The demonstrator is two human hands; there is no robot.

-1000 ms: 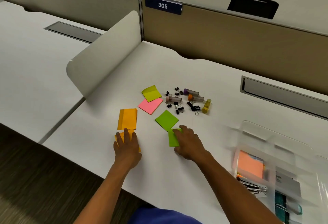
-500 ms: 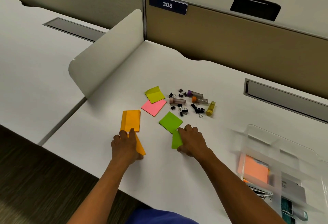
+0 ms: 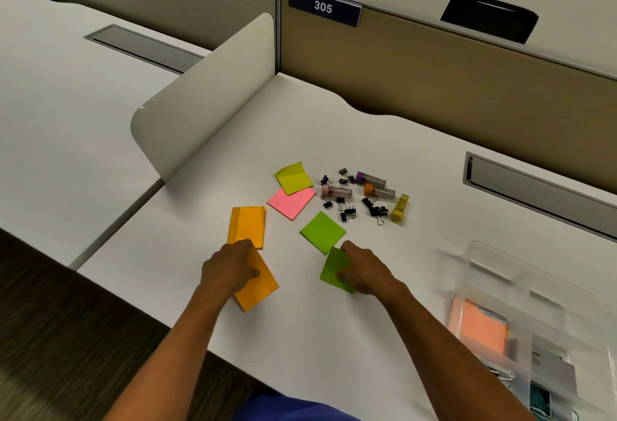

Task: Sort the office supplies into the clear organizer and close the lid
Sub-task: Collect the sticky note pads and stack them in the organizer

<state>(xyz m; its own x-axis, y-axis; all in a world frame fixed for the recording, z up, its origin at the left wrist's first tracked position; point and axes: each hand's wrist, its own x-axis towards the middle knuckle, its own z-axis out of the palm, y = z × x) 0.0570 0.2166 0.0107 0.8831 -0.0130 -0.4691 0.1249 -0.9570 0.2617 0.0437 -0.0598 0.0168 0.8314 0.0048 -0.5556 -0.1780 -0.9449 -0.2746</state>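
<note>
My left hand (image 3: 230, 267) grips an orange sticky pad (image 3: 258, 287), tilted up off the white desk. My right hand (image 3: 365, 270) holds a green sticky pad (image 3: 334, 268) by its edge, also tilted. A second orange pad (image 3: 247, 225), a second green pad (image 3: 323, 231), a pink pad (image 3: 292, 202) and a yellow-green pad (image 3: 293, 177) lie flat beyond my hands. Black binder clips (image 3: 344, 207) and small tubes (image 3: 374, 187) lie in a cluster behind them. The clear organizer (image 3: 521, 287) stands open at the right, with an orange pad (image 3: 480, 327) inside.
A white curved divider (image 3: 203, 103) rises at the desk's left side. A tan partition (image 3: 434, 80) with a "305" sign closes the back. A grey cable slot (image 3: 534, 187) is set into the desk at the right. The desk's front edge runs just below my forearms.
Both hands have closed on their pads and lifted them off the desk; the orange pad has slid toward me and turned, the green pad has tipped up on edge.
</note>
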